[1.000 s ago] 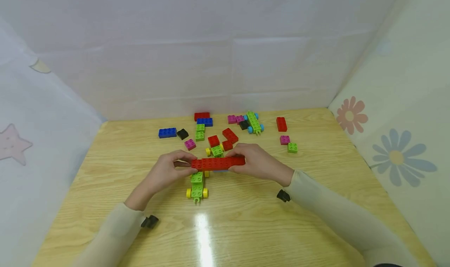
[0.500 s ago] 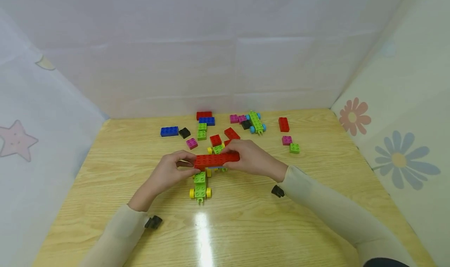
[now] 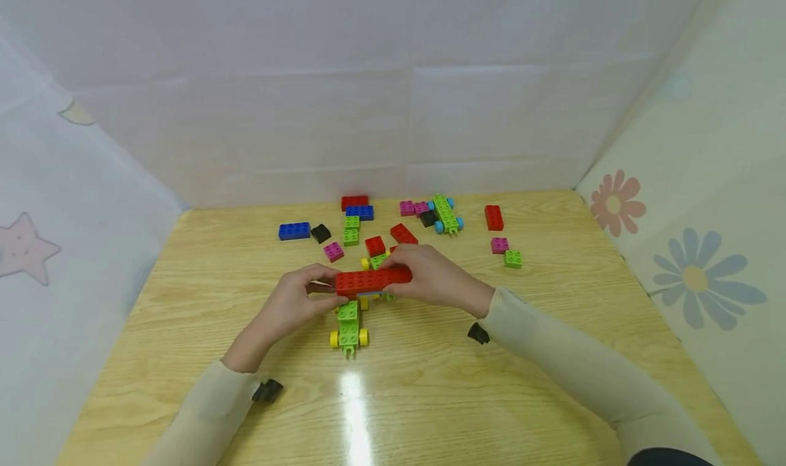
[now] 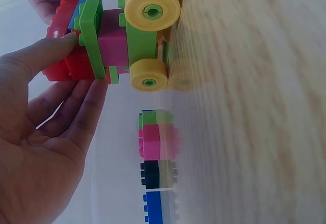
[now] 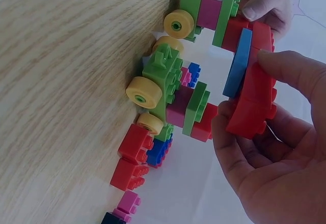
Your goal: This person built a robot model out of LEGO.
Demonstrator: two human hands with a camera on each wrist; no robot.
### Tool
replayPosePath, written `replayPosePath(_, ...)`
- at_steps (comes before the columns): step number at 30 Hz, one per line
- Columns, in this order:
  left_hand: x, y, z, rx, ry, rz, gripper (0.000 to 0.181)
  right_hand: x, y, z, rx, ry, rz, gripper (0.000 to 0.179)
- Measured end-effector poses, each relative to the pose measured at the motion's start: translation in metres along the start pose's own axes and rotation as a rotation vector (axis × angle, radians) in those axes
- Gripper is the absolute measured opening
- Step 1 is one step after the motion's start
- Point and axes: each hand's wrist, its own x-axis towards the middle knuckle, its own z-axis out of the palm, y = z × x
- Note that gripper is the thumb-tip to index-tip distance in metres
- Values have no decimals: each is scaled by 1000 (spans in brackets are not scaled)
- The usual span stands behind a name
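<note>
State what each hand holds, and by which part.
The left hand grips the red bar at its left end; the right hand grips it near its right end.

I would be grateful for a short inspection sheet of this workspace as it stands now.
Surface: wooden table, with a bright streak of glare near the front.
Job's things: a red bar of bricks, with a blue brick on its underside; below, a near green base and a far green base, both yellow-wheeled with bricks stacked on top. How firmly the bar is seated cannot be told.
Clutter: loose bricks in several colours toward the back, plus a blue-wheeled green base.
Hands: left hand grips the bar's left end; right hand grips its right end.
Cables: nothing seen.
Surroundings: pale coverings, flowers printed at right, a star at left.
</note>
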Motion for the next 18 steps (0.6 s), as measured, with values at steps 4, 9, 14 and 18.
replayPosePath(4, 0, 0, 0, 3, -1, 2, 34, 0, 1, 2, 2, 5, -12, 38)
replayPosePath(9, -1, 0, -2, -9, -8, 6, 36, 0, 1, 3, -2, 5, -16, 38)
replayPosePath(14, -2, -1, -7, -72, -8, 16, 41, 1, 0, 2, -8, -8, -5, 40)
replayPosePath(18, -3, -2, -11, -135, -10, 19, 39, 1, 0, 1, -10, -9, -6, 41)
